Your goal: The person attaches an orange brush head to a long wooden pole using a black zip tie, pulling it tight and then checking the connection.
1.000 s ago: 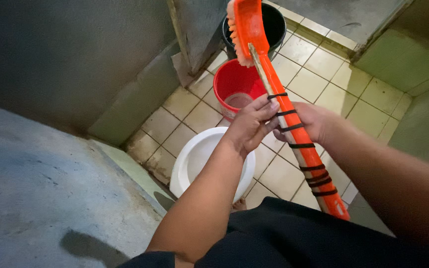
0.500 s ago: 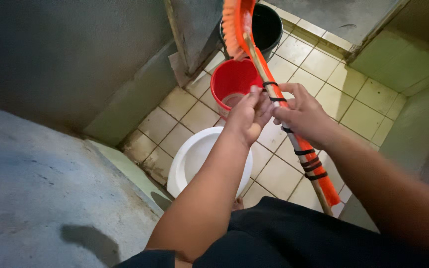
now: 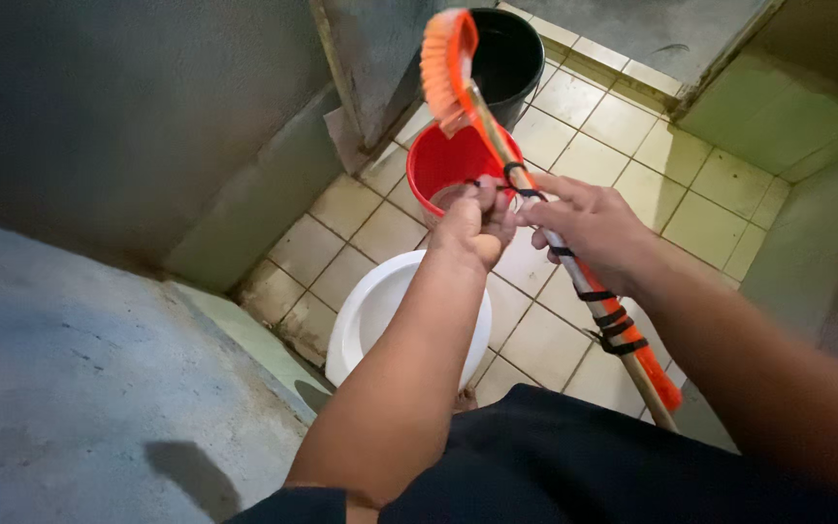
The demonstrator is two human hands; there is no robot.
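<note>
Above the white toilet bowl [image 3: 370,315], our left hand [image 3: 472,225] is clenched around the brush handle [image 3: 574,277], forearm stretched forward. Just beside it, our right hand [image 3: 589,228] wraps the same handle, wrist angled inward. Beyond them, the orange brush head [image 3: 446,60] tilts upward over a red bucket [image 3: 443,160] and black bucket [image 3: 506,53].

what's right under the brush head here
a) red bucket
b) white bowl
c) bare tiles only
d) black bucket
a: the orange brush head hangs just above the rim of the red bucket, with the black bucket behind it and the white bowl nearer the person; the left hand and right hand grip the handle.
</note>
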